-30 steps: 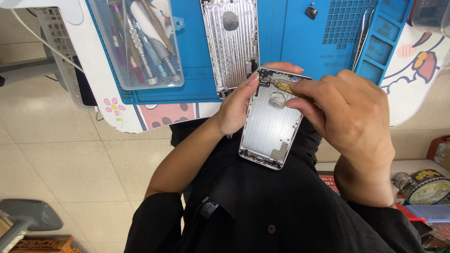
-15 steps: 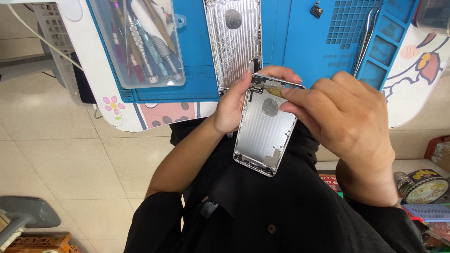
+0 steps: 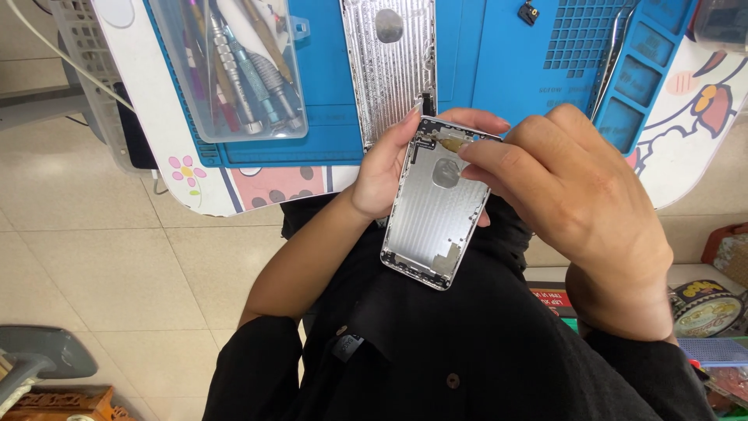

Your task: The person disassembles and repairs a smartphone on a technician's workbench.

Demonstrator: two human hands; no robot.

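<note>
My left hand point(image 3: 387, 168) grips a bare silver phone housing point(image 3: 433, 210) by its left edge, holding it over my lap with the inside facing up. The fingertips of my right hand point(image 3: 569, 195) press on a small gold-coloured part point(image 3: 452, 142) at the housing's top edge. A second silver phone housing point(image 3: 391, 62) lies on the blue work mat point(image 3: 499, 70) just beyond my hands.
A clear plastic box of screwdrivers point(image 3: 234, 70) sits on the mat at the left. Tweezers point(image 3: 615, 47) and a small black part point(image 3: 530, 12) lie at the right. The white table edge point(image 3: 234, 191) has flower prints. Round tins point(image 3: 705, 308) stand at lower right.
The housing has shifted a little between frames while both hands kept hold. My right fingertips stay at its top edge.
</note>
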